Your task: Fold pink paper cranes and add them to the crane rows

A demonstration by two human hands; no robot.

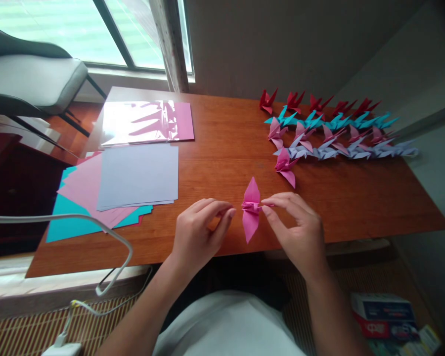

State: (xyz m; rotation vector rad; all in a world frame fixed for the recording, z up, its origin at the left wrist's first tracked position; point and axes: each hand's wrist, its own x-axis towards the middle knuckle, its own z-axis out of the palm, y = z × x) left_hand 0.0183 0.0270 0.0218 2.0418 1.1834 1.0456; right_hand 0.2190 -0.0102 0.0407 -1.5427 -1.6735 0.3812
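Observation:
A pink paper crane (251, 207) is at the table's near edge, its two wings spread toward and away from me. My right hand (296, 225) pinches the narrow point on the crane's right side between thumb and forefinger. Left of the crane, my left hand (203, 227) is closed in a pinch, its fingertips a small gap from the folded body. Whether anything thin is between those fingertips cannot be made out. Just beyond the right hand sits another pink crane (286, 167).
Rows of folded cranes in red, turquoise (311, 120), light pink and pale lavender (322, 151) stand at the right back. Pale lavender sheets (139, 175) lie over pink and turquoise paper (70, 217) at left. Behind is a plastic-wrapped paper pack (183, 121). A white cable (124, 240) crosses the left front.

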